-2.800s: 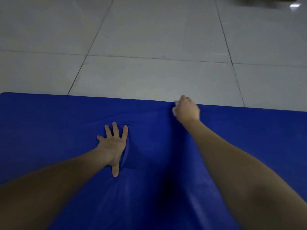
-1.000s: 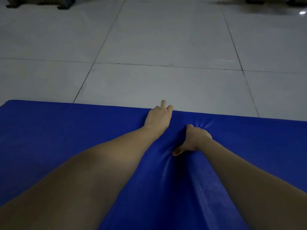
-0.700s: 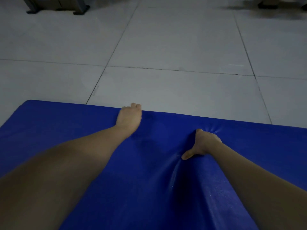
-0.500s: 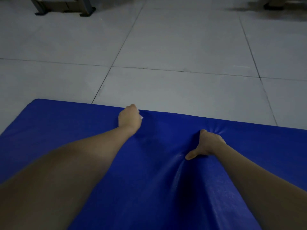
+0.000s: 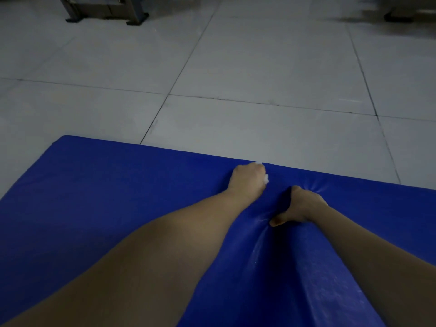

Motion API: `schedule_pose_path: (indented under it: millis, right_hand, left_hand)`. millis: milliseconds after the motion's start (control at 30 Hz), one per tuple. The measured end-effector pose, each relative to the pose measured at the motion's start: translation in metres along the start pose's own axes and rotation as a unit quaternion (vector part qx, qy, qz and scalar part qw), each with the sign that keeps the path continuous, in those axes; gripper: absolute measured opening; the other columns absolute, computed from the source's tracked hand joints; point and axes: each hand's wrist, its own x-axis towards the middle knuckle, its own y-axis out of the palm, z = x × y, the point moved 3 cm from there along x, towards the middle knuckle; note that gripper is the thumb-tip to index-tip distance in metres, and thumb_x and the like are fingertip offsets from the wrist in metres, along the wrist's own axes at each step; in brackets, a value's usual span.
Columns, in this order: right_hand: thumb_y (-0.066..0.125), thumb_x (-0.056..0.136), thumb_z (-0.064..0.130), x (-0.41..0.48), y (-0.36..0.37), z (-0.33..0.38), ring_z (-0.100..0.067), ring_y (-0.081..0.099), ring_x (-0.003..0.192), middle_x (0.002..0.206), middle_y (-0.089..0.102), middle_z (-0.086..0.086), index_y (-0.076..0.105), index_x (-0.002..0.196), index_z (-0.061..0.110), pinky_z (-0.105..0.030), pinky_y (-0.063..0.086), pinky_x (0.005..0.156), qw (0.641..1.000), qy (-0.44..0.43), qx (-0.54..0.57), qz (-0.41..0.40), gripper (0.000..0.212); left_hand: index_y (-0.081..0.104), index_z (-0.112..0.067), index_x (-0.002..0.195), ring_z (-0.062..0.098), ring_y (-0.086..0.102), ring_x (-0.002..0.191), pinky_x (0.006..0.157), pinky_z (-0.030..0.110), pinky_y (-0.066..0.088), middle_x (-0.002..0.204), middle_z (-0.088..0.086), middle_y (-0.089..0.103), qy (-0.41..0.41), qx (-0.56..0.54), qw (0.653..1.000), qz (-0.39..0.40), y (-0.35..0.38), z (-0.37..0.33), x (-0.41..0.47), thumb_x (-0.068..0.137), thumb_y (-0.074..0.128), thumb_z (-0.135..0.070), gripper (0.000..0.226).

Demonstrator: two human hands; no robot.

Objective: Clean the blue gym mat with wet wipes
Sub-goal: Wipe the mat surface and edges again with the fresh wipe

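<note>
Grey tiled floor (image 5: 259, 67), dark frame base (image 5: 106, 10)

gym room: blue mat (image 5: 118, 197) on tiled floor (image 5: 259, 62).

Soft mat, hard floor
We see a smooth, faintly shiny, vinyl-like blue mat (image 5: 118, 197), a crumpled white wet wipe (image 5: 266, 181) and smooth, dull grey floor tiles (image 5: 259, 67).

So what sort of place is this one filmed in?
Probably a gym or exercise room: a padded blue mat lies on a floor of large grey tiles, and the dark metal feet of some equipment frame stand at the far left.
</note>
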Motion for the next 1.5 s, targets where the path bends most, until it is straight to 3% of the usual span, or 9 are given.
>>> schedule_pose_path:
  millis: [233,400,667,833,900,967,1033,1233,1500]
  right_hand:
    - [0.081,0.034,0.085,0.001,0.003,-0.005,-0.027,0.057,0.115,0.130,0.055,-0.003,0.035,0.141,0.016,-0.041,0.053,0.086,1.000,0.005,0.008,-0.004,0.135]
    - [0.081,0.037,0.084,0.003,0.004,-0.005,-0.026,0.057,0.115,0.129,0.056,-0.002,0.037,0.140,0.015,-0.039,0.052,0.086,1.000,0.000,-0.001,-0.010,0.132]
    - [0.080,0.035,0.084,0.007,0.001,-0.002,-0.025,0.057,0.108,0.116,0.056,0.001,0.040,0.132,0.015,-0.037,0.051,0.084,1.000,-0.002,-0.019,0.000,0.126]
    - [0.079,0.072,0.050,0.012,0.005,-0.005,-0.024,0.058,0.096,0.105,0.057,0.000,0.044,0.132,0.016,-0.037,0.051,0.082,0.999,0.000,-0.012,-0.035,0.078]
    - [0.082,0.051,0.068,0.008,0.003,-0.002,-0.024,0.059,0.103,0.112,0.059,0.000,0.042,0.128,0.017,-0.041,0.053,0.089,1.000,0.008,-0.007,-0.008,0.101]
    - [0.076,0.025,0.084,0.006,0.000,0.003,-0.026,0.058,0.111,0.123,0.058,-0.002,0.039,0.133,0.016,-0.042,0.053,0.091,1.000,0.012,-0.012,0.026,0.133]
    - [0.072,0.018,0.088,0.006,0.000,0.002,-0.027,0.056,0.115,0.130,0.055,-0.003,0.037,0.139,0.014,-0.042,0.052,0.091,0.999,0.009,-0.010,0.033,0.146]
    - [0.077,0.029,0.088,0.004,0.002,-0.002,-0.027,0.057,0.114,0.130,0.055,-0.003,0.036,0.140,0.013,-0.043,0.053,0.091,1.000,0.007,-0.002,0.015,0.140]
    - [0.080,0.035,0.085,0.007,0.001,-0.001,-0.026,0.057,0.112,0.125,0.056,-0.001,0.038,0.138,0.014,-0.042,0.052,0.091,1.000,0.008,-0.006,0.012,0.132]
  left_hand:
    - [0.064,-0.014,0.102,0.024,0.059,0.093,0.078,0.036,0.040,0.096,0.005,0.069,-0.169,0.144,0.973,-0.058,-0.031,0.125,-0.027,0.100,0.051,-0.033,0.023]
    - [0.054,-0.010,0.092,0.028,0.061,0.094,0.064,0.036,0.042,0.102,0.011,0.067,-0.279,0.039,0.957,-0.076,-0.031,0.136,-0.035,0.102,0.055,-0.027,0.019]
    - [0.049,-0.015,0.085,0.030,0.063,0.087,0.061,0.033,0.037,0.097,0.011,0.068,-0.173,-0.097,0.980,-0.036,-0.005,0.031,-0.031,0.100,0.054,-0.030,0.022]
    - [0.054,-0.011,0.088,0.030,0.064,0.086,0.068,0.039,0.050,0.097,0.012,0.065,-0.031,-0.088,0.995,0.024,0.027,-0.054,-0.038,0.104,0.049,-0.027,0.022]
    - [0.057,-0.010,0.099,0.031,0.064,0.090,0.071,0.040,0.050,0.105,0.011,0.063,0.001,-0.038,0.999,0.024,0.024,-0.040,-0.037,0.103,0.050,-0.025,0.017]
    - [0.057,-0.010,0.106,0.032,0.064,0.093,0.071,0.040,0.049,0.112,0.011,0.064,-0.017,-0.018,0.999,0.024,0.016,-0.002,-0.039,0.103,0.048,-0.024,0.017]
    - [0.055,-0.011,0.108,0.032,0.062,0.090,0.067,0.038,0.044,0.110,0.011,0.065,-0.068,-0.005,0.998,0.010,0.005,0.048,-0.047,0.104,0.045,-0.024,0.017]
    - [0.052,-0.009,0.098,0.026,0.056,0.075,0.057,0.034,0.038,0.090,0.010,0.064,-0.242,0.027,0.969,-0.036,-0.037,0.167,-0.071,0.104,0.048,-0.029,0.021]
    - [0.050,-0.010,0.095,0.026,0.059,0.077,0.059,0.034,0.039,0.093,0.011,0.067,-0.190,-0.075,0.979,-0.023,-0.008,0.083,-0.065,0.099,0.053,-0.021,0.012]
